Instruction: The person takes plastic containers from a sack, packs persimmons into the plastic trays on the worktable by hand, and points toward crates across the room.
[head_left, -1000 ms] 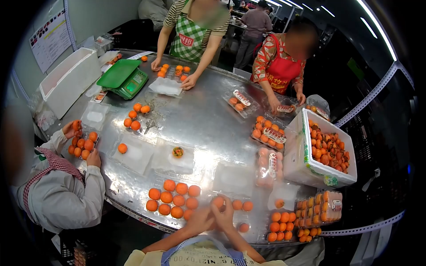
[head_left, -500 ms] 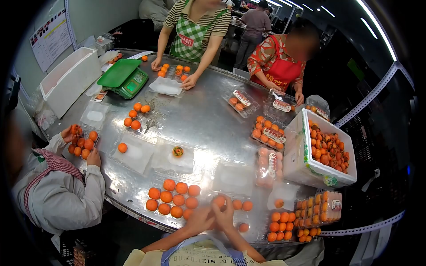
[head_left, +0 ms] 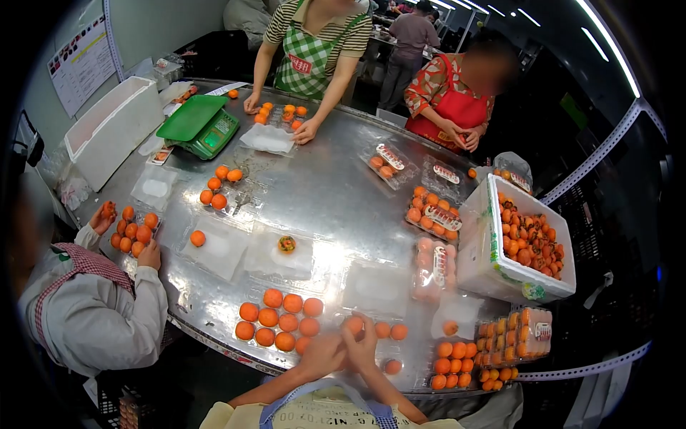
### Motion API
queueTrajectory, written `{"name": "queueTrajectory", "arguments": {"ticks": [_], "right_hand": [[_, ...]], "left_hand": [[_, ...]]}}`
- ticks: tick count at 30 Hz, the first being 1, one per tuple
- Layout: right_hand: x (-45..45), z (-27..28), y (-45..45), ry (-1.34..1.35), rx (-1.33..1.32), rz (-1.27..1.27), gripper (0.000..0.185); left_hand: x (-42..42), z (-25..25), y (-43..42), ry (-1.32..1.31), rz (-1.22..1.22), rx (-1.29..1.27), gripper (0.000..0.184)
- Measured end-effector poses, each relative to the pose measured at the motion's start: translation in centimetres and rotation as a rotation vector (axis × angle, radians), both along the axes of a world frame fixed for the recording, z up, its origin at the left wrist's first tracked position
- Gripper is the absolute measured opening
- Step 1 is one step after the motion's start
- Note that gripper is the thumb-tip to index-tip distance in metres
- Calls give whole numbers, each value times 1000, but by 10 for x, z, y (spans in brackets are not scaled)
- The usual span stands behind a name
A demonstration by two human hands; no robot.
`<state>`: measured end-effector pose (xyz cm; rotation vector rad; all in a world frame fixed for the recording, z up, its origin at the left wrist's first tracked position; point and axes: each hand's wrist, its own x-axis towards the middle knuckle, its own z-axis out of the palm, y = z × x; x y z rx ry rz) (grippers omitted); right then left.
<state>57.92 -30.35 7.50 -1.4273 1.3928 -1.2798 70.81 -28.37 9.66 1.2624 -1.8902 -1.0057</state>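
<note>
At the front edge of the metal table, my left hand (head_left: pixel 326 355) and my right hand (head_left: pixel 361 349) are close together, fingers closed around one orange persimmon (head_left: pixel 354 325). The fingers hide part of the fruit. To the left lies a clear tray filled with rows of persimmons (head_left: pixel 287 322); its lower right corner is next to my left hand. Two persimmons (head_left: pixel 390 331) sit just right of my right hand, and a single persimmon (head_left: pixel 392 367) lies nearer me. Behind my hands is a clear tray with a white liner (head_left: pixel 375 287).
A white foam box (head_left: pixel 477 250) heaped with persimmons stands at the right, beside stacked packs (head_left: pixel 525 332). Labelled clear packs (head_left: pixel 433 268) lie near it. A green scale (head_left: pixel 204 129) stands at the far left. Three co-workers handle fruit around the table.
My hands and the persimmon stay in place. The co-worker at the back right has let go of a clear pack and brought both hands together. The left co-worker's hand has moved away from the tray.
</note>
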Motion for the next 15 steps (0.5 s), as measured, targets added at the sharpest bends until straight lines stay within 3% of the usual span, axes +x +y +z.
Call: {"name": "queueTrajectory", "arguments": {"ticks": [15], "right_hand": [[-3, -6, 1, -40, 68, -9, 38]], "left_hand": [[-2, -3, 1, -26, 27, -28, 22]]}}
